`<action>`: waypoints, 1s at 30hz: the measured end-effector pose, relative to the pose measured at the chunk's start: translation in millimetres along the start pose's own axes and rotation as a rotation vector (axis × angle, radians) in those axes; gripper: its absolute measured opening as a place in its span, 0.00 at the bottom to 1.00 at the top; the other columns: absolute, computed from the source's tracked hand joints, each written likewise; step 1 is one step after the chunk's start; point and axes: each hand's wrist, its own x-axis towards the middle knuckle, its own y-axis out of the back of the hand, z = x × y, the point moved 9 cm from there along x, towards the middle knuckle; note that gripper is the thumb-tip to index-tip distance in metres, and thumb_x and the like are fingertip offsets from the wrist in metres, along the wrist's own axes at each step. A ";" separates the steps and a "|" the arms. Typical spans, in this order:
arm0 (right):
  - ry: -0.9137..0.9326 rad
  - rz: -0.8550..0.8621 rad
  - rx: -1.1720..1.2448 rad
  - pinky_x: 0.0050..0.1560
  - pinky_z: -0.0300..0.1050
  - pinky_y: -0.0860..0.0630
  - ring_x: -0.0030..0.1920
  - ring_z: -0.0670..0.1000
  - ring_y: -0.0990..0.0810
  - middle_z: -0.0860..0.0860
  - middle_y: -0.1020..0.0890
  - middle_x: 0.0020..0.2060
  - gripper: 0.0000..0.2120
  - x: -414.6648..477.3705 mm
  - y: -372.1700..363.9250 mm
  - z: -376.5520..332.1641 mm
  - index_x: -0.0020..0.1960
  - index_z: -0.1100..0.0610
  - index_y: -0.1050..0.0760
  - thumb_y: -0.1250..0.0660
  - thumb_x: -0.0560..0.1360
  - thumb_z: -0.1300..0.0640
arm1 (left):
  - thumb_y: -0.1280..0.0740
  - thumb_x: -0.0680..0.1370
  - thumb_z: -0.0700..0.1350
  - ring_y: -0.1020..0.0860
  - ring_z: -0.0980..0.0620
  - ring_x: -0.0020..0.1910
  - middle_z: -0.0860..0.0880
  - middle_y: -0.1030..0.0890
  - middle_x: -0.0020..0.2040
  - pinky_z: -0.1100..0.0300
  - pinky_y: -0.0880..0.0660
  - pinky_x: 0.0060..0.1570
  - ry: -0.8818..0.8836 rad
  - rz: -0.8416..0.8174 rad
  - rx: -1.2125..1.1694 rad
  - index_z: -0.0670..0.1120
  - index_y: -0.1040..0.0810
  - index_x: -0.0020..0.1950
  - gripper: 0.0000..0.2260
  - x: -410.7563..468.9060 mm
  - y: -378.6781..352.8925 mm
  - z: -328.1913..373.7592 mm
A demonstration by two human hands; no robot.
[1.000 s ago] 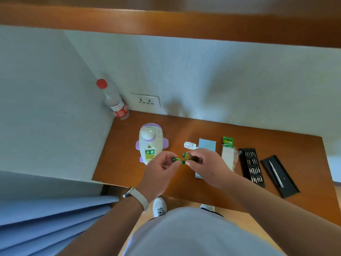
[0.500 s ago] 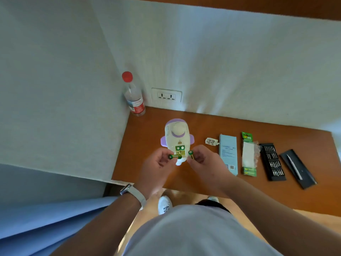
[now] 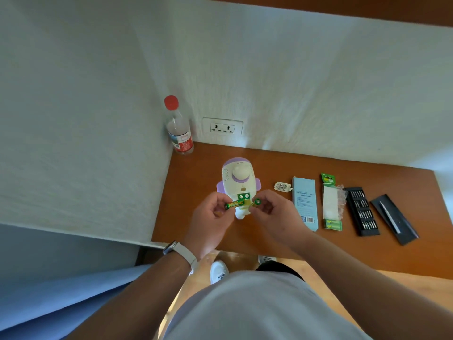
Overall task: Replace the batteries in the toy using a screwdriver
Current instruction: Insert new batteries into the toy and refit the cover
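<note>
White textured walls meet in a corner over a wooden tabletop [image 3: 196, 173], and the toy [image 3: 239, 177] lies on its back toward the near left edge. A second ago both hands held two cells bunched together; now they are parted. The left hand [image 3: 210, 217] pinches one green battery [image 3: 234, 204] between thumb and fingertips, and the right hand [image 3: 274, 217] pinches a second battery [image 3: 256, 202], both just above the toy's lower body. This suggests loading is about to continue. The open compartment [image 3: 244, 196] shows green with two silver round ends, probably cells already seated. Toward the right edge, the battery pack [image 3: 330, 204] looks torn open and largely emptied, the bit case [image 3: 362, 212] holds rows of bits, and the black tray [image 3: 402, 231] holds the screwdriver [image 3: 389, 217].
</note>
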 end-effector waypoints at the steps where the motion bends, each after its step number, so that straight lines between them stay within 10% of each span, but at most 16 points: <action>1: 0.003 0.001 0.009 0.37 0.28 0.28 0.42 0.38 0.24 0.32 0.22 0.42 0.11 1.0 0.2 -1.6 0.46 0.37 0.27 0.27 0.75 0.51 | 0.28 0.77 0.41 0.20 0.57 0.43 0.58 0.17 0.45 0.63 0.21 0.42 -0.005 -0.002 0.006 0.52 0.22 0.50 0.07 0.8 -0.9 1.9; 11: -0.018 -0.017 0.059 0.37 0.27 0.27 0.44 0.37 0.22 0.38 0.19 0.39 0.11 11.7 3.8 0.7 0.48 0.39 0.26 0.26 0.74 0.52 | 0.28 0.77 0.39 0.20 0.53 0.44 0.52 0.17 0.46 0.53 0.20 0.45 -0.036 -0.013 0.036 0.55 0.23 0.48 0.10 8.3 -12.7 15.2; 22: -0.013 -0.070 0.085 0.38 0.30 0.24 0.44 0.39 0.21 0.38 0.19 0.39 0.10 17.1 4.9 -0.9 0.45 0.39 0.26 0.27 0.74 0.53 | 0.28 0.77 0.39 0.21 0.60 0.44 0.56 0.18 0.46 0.66 0.21 0.40 0.016 0.012 -0.015 0.50 0.24 0.49 0.08 8.6 -12.0 4.9; 30: 0.018 -0.100 0.095 0.41 0.39 0.23 0.41 0.44 0.21 0.44 0.18 0.38 0.06 19.5 5.2 -6.7 0.50 0.48 0.21 0.27 0.74 0.57 | 0.32 0.74 0.48 0.23 0.60 0.47 0.60 0.17 0.46 0.71 0.27 0.42 -0.101 -0.052 0.171 0.64 0.20 0.54 0.13 16.4 -24.4 12.8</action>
